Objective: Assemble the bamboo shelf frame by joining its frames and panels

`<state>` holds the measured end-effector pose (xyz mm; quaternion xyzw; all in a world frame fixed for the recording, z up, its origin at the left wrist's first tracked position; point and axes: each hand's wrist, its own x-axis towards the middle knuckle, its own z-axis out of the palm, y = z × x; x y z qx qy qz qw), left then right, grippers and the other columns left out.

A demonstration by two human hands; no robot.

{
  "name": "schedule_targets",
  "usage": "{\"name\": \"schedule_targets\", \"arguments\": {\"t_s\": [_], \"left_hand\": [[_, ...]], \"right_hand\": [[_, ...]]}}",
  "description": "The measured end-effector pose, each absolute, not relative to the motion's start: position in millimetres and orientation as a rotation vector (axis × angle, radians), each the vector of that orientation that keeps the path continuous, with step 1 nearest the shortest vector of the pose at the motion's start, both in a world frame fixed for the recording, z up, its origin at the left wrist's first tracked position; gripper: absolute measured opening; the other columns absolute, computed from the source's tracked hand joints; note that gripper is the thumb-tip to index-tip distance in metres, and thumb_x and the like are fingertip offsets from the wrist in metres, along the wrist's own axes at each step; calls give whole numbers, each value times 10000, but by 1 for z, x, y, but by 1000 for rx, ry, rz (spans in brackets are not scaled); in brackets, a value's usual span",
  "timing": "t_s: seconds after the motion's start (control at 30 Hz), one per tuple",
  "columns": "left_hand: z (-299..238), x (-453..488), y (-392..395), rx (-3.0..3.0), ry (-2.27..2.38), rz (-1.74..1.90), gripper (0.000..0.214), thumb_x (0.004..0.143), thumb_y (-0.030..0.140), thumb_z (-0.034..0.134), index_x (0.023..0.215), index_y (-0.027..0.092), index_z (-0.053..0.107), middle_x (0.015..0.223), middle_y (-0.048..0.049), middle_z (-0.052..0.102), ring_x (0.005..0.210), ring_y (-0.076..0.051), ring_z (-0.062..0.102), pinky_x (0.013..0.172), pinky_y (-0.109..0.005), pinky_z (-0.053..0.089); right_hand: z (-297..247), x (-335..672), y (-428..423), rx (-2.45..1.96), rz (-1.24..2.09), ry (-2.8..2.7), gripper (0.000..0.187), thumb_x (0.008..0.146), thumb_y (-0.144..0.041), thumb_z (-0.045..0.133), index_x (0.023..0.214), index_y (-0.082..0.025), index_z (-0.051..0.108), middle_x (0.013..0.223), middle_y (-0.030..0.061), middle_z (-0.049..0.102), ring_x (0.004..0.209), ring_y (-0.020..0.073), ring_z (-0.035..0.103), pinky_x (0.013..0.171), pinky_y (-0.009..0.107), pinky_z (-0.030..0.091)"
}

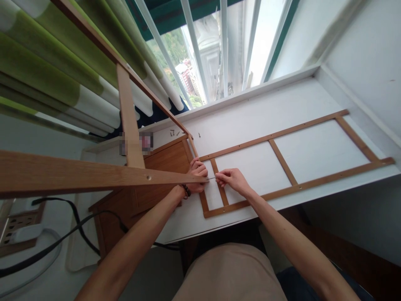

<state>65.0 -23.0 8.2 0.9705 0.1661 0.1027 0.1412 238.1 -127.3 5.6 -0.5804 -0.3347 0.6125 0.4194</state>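
Observation:
My left hand (198, 173) grips the near end of a raised wooden frame (78, 173), which slants up to the left, with its crosspiece (129, 113) joining two long rails. In a pinch, my right hand (232, 180) has one end of a thin metal rod (212, 178). The rod's other end meets the tip of the raised rail beside my left fingers; whether it is a hex key or a long screw, I cannot tell. Below both hands, a second ladder-like wooden frame (282, 161) lies flat on the white ledge (250, 108), with holes along its rails.
Several loose screws (173, 133) lie on the ledge near the window bars (194, 46). A brown wooden cabinet (156, 171) stands under the raised frame. Black cables (75, 225) and a socket strip (21, 228) are at the lower left. Green and white curtains (62, 75) hang at the left.

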Motion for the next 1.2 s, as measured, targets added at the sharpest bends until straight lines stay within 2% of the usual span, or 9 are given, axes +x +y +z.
{"name": "schedule_targets", "arguments": {"t_s": [0.2,0.37,0.53,0.6,0.8,0.93,1.03,1.1,1.2], "left_hand": [[9,65,-23,2817,471,312,107,585,129,501,635,213,456,678,-9,486,879,-217,438,1003,-509,220],[8,65,-23,2808,473,283,103,578,130,501,630,212,464,692,-14,490,890,-220,436,1006,-518,204],[9,65,-23,2801,476,273,122,567,124,502,643,215,476,687,-15,493,889,-225,434,1004,-534,197],[9,65,-23,2799,479,279,124,565,122,500,640,216,472,684,-14,493,882,-223,435,1004,-532,201],[6,65,-23,2801,461,339,116,563,121,500,624,215,469,666,-14,498,859,-221,436,987,-532,232],[7,67,-22,2816,439,368,111,561,123,504,598,213,450,647,-13,496,842,-221,437,976,-539,242],[11,67,-23,2820,444,381,129,549,116,504,608,214,446,647,-13,495,840,-224,441,975,-535,250],[13,67,-24,2822,455,379,143,539,108,505,620,212,448,661,-16,503,845,-224,441,979,-528,251],[13,67,-24,2829,471,352,145,543,103,504,633,206,454,681,-18,513,863,-220,439,991,-522,237]], "right_hand": [[2,243,-130,-1342,1656,-744,365,697,-399,630,921,-115,674,807,74,687,661,123,605,726,286,506],[0,247,-131,-1302,1646,-903,356,732,-345,600,1035,-161,641,894,64,690,798,154,625,816,317,476],[9,251,-125,-1505,1243,-1357,183,776,-283,547,898,-223,670,815,13,684,739,139,602,773,284,454],[12,253,-122,-1505,1226,-1463,146,776,-266,546,842,-218,666,736,3,674,681,127,588,737,271,456],[16,253,-106,-1411,1833,-997,121,748,-233,575,754,-120,619,599,39,631,454,90,524,418,203,434],[20,250,-88,-1358,2133,-573,56,734,-94,569,745,-84,623,488,-20,532,368,24,409,334,130,353],[19,244,-83,-1343,2149,-291,65,753,-56,543,737,-77,602,440,-65,444,331,0,326,298,100,296],[14,241,-86,-1278,2103,-225,77,798,-106,527,766,-87,594,453,-66,445,349,4,358,329,95,338],[3,240,-98,-1061,2067,-167,177,845,-235,503,819,-86,594,574,-4,562,486,35,526,440,110,438]]}}
